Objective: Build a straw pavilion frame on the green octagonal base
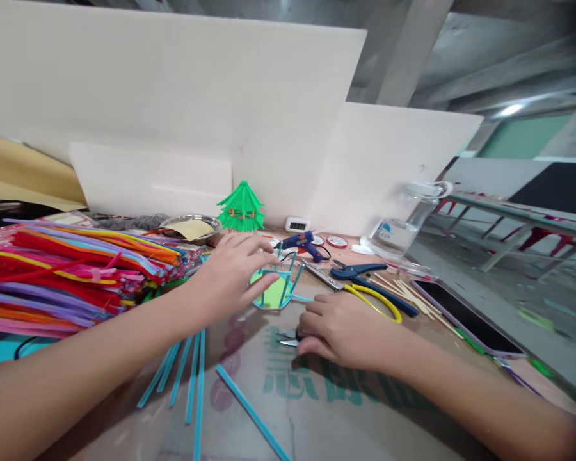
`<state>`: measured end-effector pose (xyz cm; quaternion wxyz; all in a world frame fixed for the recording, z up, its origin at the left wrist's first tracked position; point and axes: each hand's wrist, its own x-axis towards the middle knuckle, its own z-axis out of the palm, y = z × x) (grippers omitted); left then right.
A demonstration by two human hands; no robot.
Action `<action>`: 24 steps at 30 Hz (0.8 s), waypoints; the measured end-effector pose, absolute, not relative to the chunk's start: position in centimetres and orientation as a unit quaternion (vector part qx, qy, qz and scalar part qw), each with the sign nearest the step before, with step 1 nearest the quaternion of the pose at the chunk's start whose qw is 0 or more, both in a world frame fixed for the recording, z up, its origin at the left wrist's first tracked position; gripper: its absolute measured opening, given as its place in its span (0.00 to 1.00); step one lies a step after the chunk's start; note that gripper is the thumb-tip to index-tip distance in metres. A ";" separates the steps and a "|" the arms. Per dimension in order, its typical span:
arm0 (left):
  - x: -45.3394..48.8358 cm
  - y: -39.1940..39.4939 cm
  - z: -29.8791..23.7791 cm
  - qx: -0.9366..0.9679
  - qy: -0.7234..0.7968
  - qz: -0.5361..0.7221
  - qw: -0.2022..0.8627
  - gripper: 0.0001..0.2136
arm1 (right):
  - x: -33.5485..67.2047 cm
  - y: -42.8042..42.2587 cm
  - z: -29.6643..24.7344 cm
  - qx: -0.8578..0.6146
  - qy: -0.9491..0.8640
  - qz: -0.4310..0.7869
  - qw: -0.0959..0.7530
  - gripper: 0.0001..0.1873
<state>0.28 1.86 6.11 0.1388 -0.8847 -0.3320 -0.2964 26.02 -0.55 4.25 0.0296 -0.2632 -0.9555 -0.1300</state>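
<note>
My left hand (pixel 237 272) reaches over a small craft piece (pixel 274 294), its fingers outstretched and a little curved. That piece has a lime-green base with blue upright sticks and crossbars around it. Whether my fingertips touch it, I cannot tell. Closed near the table, my right hand (pixel 338 330) grips small scissors (pixel 288 341); their blades point left and the handle is mostly covered. A thin blue strip (pixel 300 299) runs between the craft piece and my right fingers. Several loose blue strips (pixel 252 410) lie in front of my hands.
Colourful pipe cleaners (pixel 77 275) are heaped at left. Behind stand a green tree ornament (pixel 242 208), a metal bowl (pixel 214 225), a timer (pixel 297 224) and a glue gun (pixel 307 244). To the right lie yellow-handled scissors (pixel 377 301), blue pliers (pixel 360 270), wooden sticks (pixel 420 298), a phone (pixel 470 317) and a water jug (pixel 403 221).
</note>
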 end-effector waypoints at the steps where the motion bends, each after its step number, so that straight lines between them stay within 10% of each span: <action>1: 0.3 1.9 6.0 -0.885 -0.332 -0.295 0.143 0.13 | 26.0 -0.5 4.2 -0.261 -0.953 -0.142 0.050 0.26; 11: 0.1 2.1 5.7 -0.862 -0.393 -0.285 0.146 0.21 | 26.5 2.5 2.8 -0.480 -0.838 0.064 0.252 0.15; 24: 0.2 2.9 4.8 -0.877 -0.380 -0.282 0.083 0.23 | 25.0 2.8 0.7 -0.395 -0.846 0.174 0.311 0.11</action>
